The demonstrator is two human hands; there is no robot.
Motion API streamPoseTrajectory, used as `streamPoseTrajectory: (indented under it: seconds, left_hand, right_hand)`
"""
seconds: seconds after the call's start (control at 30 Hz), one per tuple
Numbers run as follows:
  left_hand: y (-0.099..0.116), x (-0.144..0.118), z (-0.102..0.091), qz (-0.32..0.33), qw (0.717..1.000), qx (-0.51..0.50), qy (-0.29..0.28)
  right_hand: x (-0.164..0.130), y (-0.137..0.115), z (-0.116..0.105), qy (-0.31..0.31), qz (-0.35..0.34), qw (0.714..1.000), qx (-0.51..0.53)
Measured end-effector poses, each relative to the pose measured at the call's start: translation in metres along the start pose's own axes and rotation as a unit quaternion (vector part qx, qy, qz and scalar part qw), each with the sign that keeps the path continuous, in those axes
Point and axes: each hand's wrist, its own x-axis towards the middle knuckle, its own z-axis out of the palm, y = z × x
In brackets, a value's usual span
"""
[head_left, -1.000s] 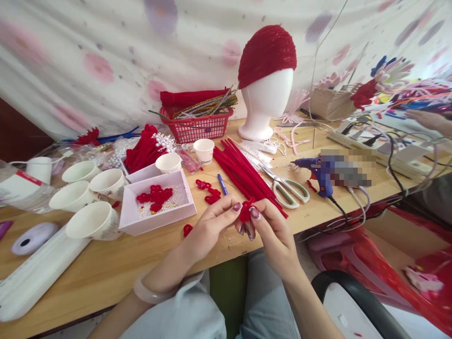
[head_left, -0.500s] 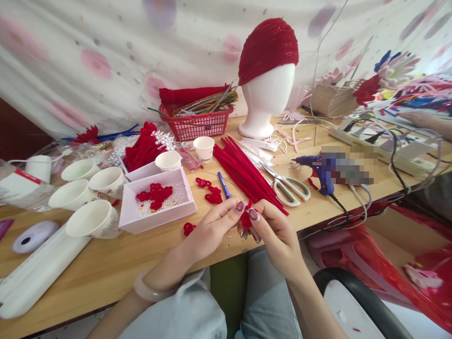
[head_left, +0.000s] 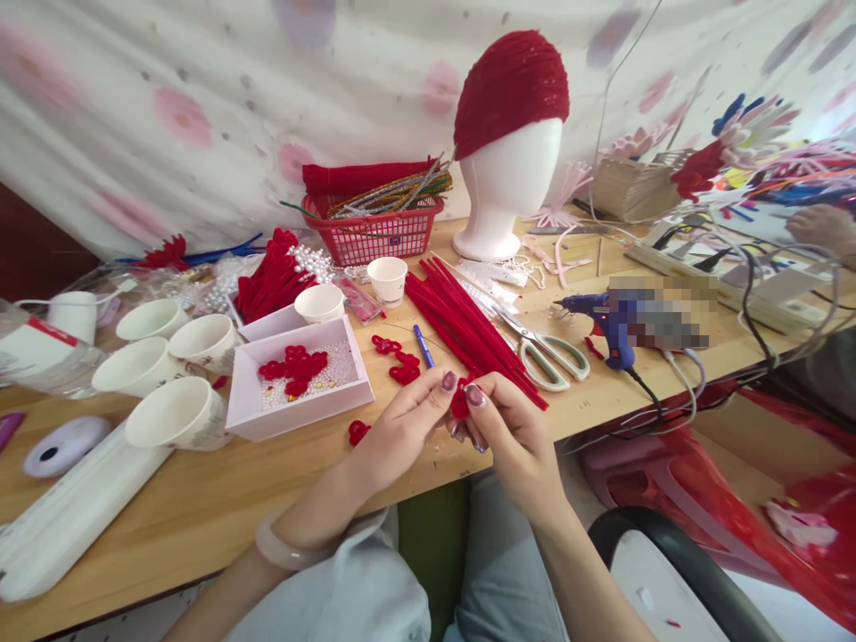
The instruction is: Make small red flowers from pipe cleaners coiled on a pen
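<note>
Between my two hands is a small looped piece of red pipe cleaner (head_left: pixel 460 403), partly hidden by my fingers. My left hand (head_left: pixel 407 426) pinches it from the left with thumb and fingers. From the other side my right hand (head_left: pixel 518 428) grips it, thumb pressed on its front. Just beyond lie straight red pipe cleaners (head_left: pixel 461 321) and a blue pen (head_left: pixel 423 346). Several finished red loops (head_left: pixel 405 367) rest left of the pen, and another red loop piece (head_left: pixel 358 432) sits near the table's front edge.
A white box (head_left: pixel 300 406) holds pearls and red flowers. Paper cups (head_left: pixel 177 415) stand at left. Scissors (head_left: pixel 545 348) and a blue glue gun (head_left: pixel 605 321) lie right. A red basket (head_left: pixel 381 236) and foam head (head_left: pixel 505 187) stand behind. Another person's hand (head_left: pixel 822 227) is far right.
Both my hands have shifted slightly up and left, still holding the red piece, which is turned a little. At far right the other person's hand has drawn back rightward.
</note>
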Motion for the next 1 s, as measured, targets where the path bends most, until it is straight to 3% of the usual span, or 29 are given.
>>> streamPoseTrajectory:
  seconds: [0.13,0.37,0.5,0.6,0.67,0.73,0.83,0.9,1.0]
  left_hand:
    - [0.003,0.000,0.001,-0.002,1.000,0.006,-0.004]
    - [0.006,0.000,0.004,0.024,0.999,-0.007,-0.033]
    - [0.007,0.000,0.004,0.033,0.998,0.034,-0.046]
    - [0.008,-0.001,0.003,0.035,0.997,0.072,-0.024]
    - [0.009,-0.002,0.001,0.067,0.990,0.122,0.029]
    - [0.009,-0.004,-0.002,0.155,0.960,0.217,0.081]
    - [0.010,-0.008,-0.007,0.307,0.871,0.374,0.088]
    - [0.011,-0.010,-0.010,0.357,0.822,0.437,0.072]
    - [0.014,-0.011,-0.010,0.385,0.790,0.475,0.051]
  right_hand:
    - [0.003,0.003,-0.001,0.014,0.028,0.997,0.066]
    - [0.002,-0.003,-0.007,-0.008,0.036,0.996,0.081]
    - [-0.001,-0.008,-0.008,-0.025,0.029,0.997,0.071]
    - [-0.003,-0.010,-0.009,-0.030,0.016,0.999,0.034]
    - [-0.005,-0.011,-0.011,-0.029,0.006,0.999,0.014]
    - [-0.007,-0.012,-0.015,-0.017,-0.008,1.000,-0.009]
    - [-0.011,-0.016,-0.021,0.024,-0.036,0.998,-0.047]
    - [-0.012,-0.020,-0.025,0.026,-0.050,0.996,-0.067]
    - [-0.013,-0.026,-0.029,-0.020,-0.061,0.994,-0.085]
